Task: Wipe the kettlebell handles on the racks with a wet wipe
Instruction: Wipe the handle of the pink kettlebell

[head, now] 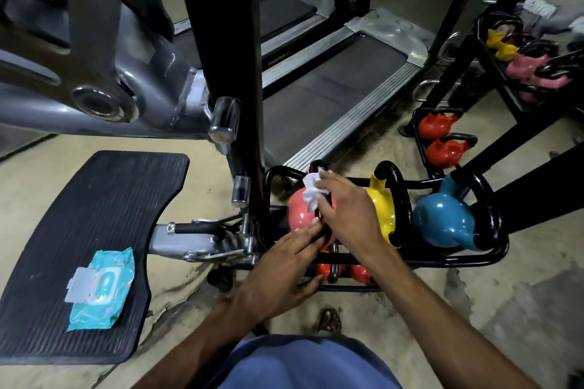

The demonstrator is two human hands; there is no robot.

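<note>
Fingers of the right hand curl a limp white wet wipe round the stiff black handle of the glossy, heavy-looking pink kettlebell at the left end of the low black tubular rack, while the left hand, fingers straight, steadies its slick round body.

A gym is showing: a low black tubular steel rack is holding pink, yellow and blue kettlebells; grey-belted treadmills are lying behind that rack, and red kettlebells are sitting right of it.
</note>
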